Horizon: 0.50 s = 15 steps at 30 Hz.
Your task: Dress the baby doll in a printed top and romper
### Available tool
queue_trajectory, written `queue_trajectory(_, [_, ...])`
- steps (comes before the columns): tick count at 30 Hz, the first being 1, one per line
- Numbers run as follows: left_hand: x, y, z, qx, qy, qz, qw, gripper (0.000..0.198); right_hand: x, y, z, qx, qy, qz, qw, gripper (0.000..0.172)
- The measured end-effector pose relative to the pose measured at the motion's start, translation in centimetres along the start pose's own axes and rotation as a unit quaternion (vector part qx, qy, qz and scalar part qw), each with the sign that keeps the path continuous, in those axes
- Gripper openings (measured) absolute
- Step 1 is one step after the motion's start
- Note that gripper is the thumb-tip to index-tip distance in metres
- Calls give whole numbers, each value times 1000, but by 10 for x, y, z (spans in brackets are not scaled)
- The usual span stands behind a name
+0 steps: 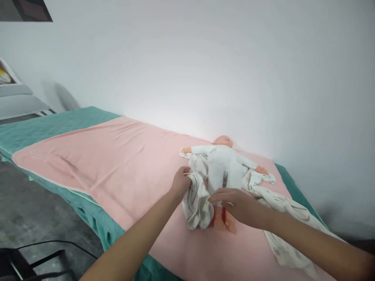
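A baby doll (219, 164) in a white one-piece lies on its back, arms spread, its head by the wall and its bare feet towards me. Beneath and beside it is a spread white baby garment with a small print; one bunched leg of this garment (197, 207) is at the doll's left side in view. My left hand (182, 182) is closed on the upper edge of that bunched part. My right hand (236, 203) reaches over the doll's lower legs, its fingertips closed at the bunch's right edge. The fingers partly hide the doll's ankles.
A pink sheet (125, 156) covers much of the green-draped bed (58, 123) along a white wall (187, 70). More of the printed garment (281, 203) trails to the right under my forearm. A black stand with a cable (17, 261) is on the floor at lower left.
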<state>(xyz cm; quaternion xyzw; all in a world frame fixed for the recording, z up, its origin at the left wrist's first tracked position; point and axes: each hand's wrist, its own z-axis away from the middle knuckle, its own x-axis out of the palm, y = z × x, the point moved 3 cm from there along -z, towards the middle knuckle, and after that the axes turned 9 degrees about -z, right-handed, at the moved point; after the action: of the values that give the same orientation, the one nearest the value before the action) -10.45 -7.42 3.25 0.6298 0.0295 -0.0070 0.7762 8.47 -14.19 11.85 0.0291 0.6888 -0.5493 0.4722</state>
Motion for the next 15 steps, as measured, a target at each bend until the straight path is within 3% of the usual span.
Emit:
queue_trajectory(1, [-3, 4, -1, 38, 25, -26, 999, 48, -5, 12, -5, 3, 28, 15, 999, 39])
queue_trajectory(3, [1, 16, 2, 135, 60, -69, 987, 53, -29, 40, -20, 24, 141, 60, 988, 34])
queue_trajectory(5, [18, 25, 5, 168, 41, -60, 983, 50, -62, 73, -39, 62, 259, 111, 958, 33])
queue_trajectory(7, [44, 24, 2, 76, -33, -11, 996, 50, -93, 109, -60, 108, 315, 133, 933, 48])
queue_trajectory(10, [81, 15, -6, -35, -125, 15, 991, 56, -129, 164, -84, 236, 335, 53, 911, 77])
queue_trajectory(13, [99, 7, -19, -59, -164, 44, 984, 59, -148, 201, -101, 318, 313, 3, 895, 86])
queue_trajectory(15, [101, 3, -30, -60, -175, 78, 980, 66, -155, 209, -112, 282, 305, 6, 910, 81])
